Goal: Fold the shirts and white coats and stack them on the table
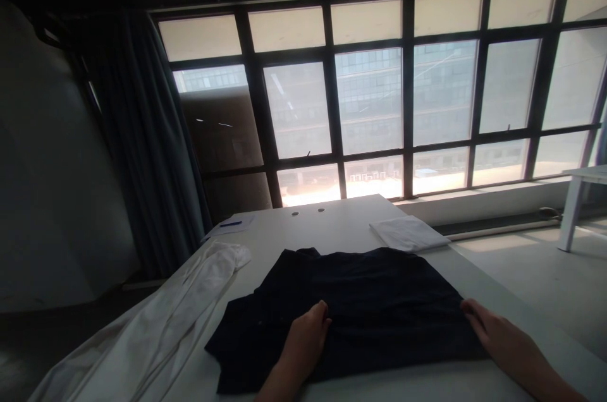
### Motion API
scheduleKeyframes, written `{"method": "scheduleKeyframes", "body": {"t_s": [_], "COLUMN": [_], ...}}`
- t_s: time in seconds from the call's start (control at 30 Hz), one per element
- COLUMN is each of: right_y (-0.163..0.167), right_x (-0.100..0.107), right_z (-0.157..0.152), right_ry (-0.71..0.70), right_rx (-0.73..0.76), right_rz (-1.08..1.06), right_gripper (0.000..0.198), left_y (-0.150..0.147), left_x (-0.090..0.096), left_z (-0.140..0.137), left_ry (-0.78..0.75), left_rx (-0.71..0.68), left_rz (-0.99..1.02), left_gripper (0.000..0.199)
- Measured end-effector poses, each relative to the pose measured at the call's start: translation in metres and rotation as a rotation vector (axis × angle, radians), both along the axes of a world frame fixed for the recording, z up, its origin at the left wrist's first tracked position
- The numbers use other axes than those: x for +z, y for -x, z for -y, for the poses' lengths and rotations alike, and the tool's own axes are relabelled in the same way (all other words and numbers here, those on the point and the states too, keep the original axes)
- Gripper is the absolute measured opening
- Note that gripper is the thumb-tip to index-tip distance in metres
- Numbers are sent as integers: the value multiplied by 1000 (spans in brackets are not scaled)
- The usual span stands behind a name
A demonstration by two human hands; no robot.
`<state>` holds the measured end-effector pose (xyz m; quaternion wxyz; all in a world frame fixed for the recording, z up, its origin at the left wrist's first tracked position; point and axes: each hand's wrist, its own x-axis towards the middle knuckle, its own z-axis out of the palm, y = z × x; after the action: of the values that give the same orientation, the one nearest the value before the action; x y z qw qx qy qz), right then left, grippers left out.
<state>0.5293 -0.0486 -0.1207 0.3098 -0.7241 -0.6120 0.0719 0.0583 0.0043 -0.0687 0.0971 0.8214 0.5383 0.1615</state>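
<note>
A dark navy or black shirt [379, 301] lies spread sideways across the white table in front of me. My left hand [308, 335] is closed at the middle of the shirt, with thumb and fingers pinching its cloth. At the right end of the garment, my right hand [488, 323] pinches the edge between thumb and fingers. The shirt's short-sleeve-like corner points to the lower left. Its fabric looks mostly flat, with light creases.
White crumpled cloth [190, 301] drapes over the table's left side. A folded white cloth [408, 233] lies at the far right of the table [341, 219]. Paper with a blue pen [231, 224] rests at the far left. Windows and a curtain [142, 136] stand behind; another white table [573, 206] is at right.
</note>
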Motion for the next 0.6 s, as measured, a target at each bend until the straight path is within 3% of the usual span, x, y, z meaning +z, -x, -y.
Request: {"method": "scheduleKeyframes", "body": {"t_s": [0.27, 0.37, 0.6], "right_y": [18, 16, 4], "right_x": [2, -5, -27], "right_z": [-6, -9, -14], "right_ry": [-74, -81, -80], "right_rx": [244, 208, 127], "right_rz": [11, 54, 182], "right_gripper": [36, 38, 44], "left_y": [-2, -1, 2], "left_x": [18, 19, 16], "left_z": [16, 17, 16], "left_ry": [-53, -20, 36], "left_rx": [-246, -239, -219], "left_rz": [80, 97, 73], "left_gripper": [20, 21, 65]}}
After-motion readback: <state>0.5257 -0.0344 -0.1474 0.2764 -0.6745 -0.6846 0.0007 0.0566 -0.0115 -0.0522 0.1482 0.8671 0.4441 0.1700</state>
